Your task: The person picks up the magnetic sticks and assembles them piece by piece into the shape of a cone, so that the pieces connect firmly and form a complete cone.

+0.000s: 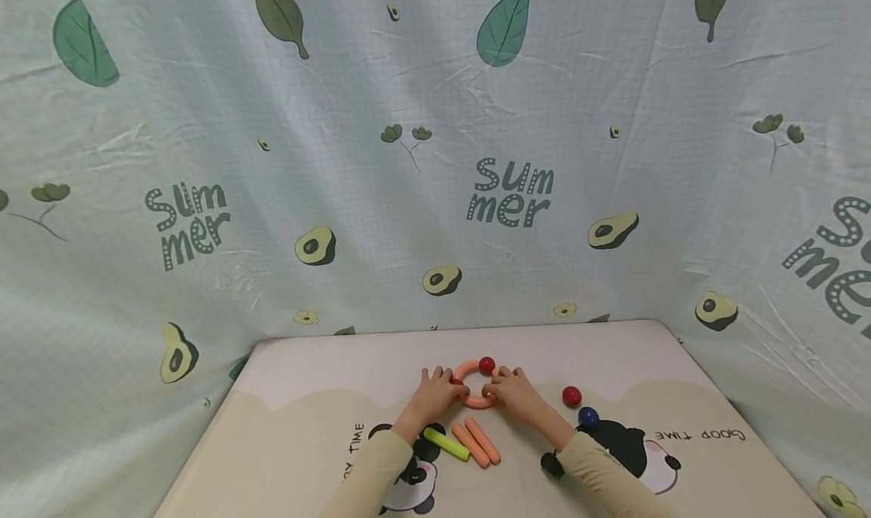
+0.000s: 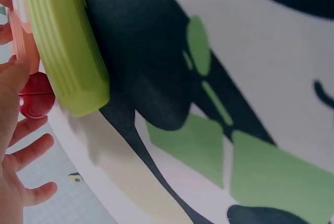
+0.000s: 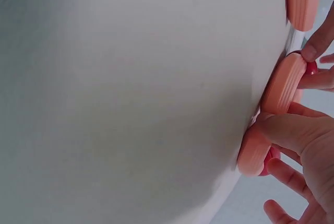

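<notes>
A ring of orange curved sticks (image 1: pixel 478 402) lies on the table, with a red ball (image 1: pixel 486 365) at its far side. My left hand (image 1: pixel 433 393) pinches another red ball (image 2: pixel 36 96) at the ring's left side, its thumb against the end of a curved stick; the other fingers are spread. On the right side, my right hand (image 1: pixel 517 395) grips an orange curved stick (image 3: pixel 254 148) with the thumb in front. The thumb partly hides how the pieces meet there. Nearer me lie a green stick (image 1: pixel 446 443) and two loose orange sticks (image 1: pixel 470 445).
To the right of my right hand sit a loose red ball (image 1: pixel 571 396) and a blue ball (image 1: pixel 588 417). Panda prints mark the pale table cover (image 1: pixel 292 427). A patterned curtain (image 1: pixel 381 200) hangs behind the table's far edge and along both sides.
</notes>
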Tool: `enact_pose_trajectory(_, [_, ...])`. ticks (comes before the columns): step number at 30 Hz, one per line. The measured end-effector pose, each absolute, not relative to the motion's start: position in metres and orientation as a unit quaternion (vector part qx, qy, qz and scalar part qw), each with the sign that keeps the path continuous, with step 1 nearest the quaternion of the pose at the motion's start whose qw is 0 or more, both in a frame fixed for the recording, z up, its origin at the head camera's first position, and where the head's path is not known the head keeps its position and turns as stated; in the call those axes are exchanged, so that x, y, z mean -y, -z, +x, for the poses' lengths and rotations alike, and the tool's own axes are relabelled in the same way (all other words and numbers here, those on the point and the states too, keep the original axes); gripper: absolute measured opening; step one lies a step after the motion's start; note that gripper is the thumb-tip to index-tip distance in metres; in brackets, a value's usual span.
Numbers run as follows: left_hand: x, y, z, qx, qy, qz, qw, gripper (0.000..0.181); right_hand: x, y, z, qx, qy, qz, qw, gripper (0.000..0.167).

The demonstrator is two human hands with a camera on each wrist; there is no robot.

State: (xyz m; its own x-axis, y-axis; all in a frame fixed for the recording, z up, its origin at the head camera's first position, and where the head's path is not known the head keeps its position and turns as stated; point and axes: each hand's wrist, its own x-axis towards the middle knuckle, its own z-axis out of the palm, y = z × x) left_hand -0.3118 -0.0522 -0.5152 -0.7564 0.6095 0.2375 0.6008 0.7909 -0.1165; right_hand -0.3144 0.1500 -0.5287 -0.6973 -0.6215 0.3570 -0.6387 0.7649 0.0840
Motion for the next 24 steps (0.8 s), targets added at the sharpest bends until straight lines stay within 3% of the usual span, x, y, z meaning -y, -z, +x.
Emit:
enact_pose_trajectory(12, [0.055,0.511,-0.310,0.938,-0.013,-0.324,0.122,0.018,-0.158,0.527,-0.315,0.909,-0.015,0.363,0.204,0.010])
enact_pose_trajectory(24, [0.056,0.512,-0.309,0.932,-0.020,-0.331,0.149,0.018,-0.182,0.521,-0.312,0.923,-0.069,0.346,0.155,0.007])
